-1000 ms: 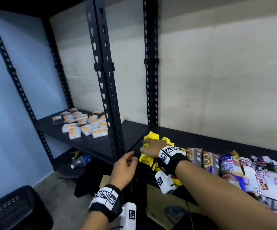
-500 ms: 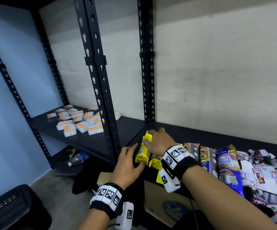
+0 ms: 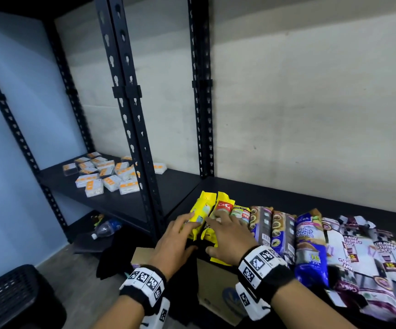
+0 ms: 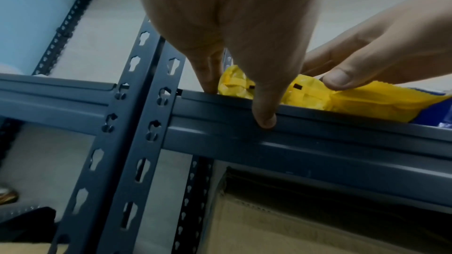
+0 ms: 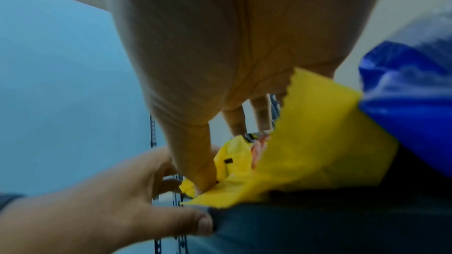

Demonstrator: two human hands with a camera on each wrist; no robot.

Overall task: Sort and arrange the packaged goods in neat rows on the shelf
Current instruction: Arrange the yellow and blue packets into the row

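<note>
Two yellow packets lie side by side at the left end of a row on the right-hand black shelf (image 3: 287,198). My left hand (image 3: 180,233) rests its straight fingers on the left yellow packet (image 3: 200,210), and its thumb (image 4: 265,121) touches the shelf's front lip. My right hand (image 3: 227,233) lies flat on the right yellow packet (image 3: 223,206), which has a red label, with its thumb (image 4: 337,82) pressing the packet's near end. Brown-and-purple packets (image 3: 261,222), a blue packet (image 3: 308,245) and white drawstring-bag packs (image 3: 358,257) continue the row to the right.
Several small white-and-orange boxes (image 3: 104,172) lie scattered on the left shelf. Black slotted posts (image 3: 130,115) stand between the two shelves. A cardboard box (image 3: 216,293) sits under the right shelf, a plastic bottle (image 3: 106,227) on a lower level, and a black basket (image 3: 14,300) on the floor.
My right hand gripped the yellow packets and stood one on edge; now both lie flat side by side. My left hand moved in from the post onto the left packet.
</note>
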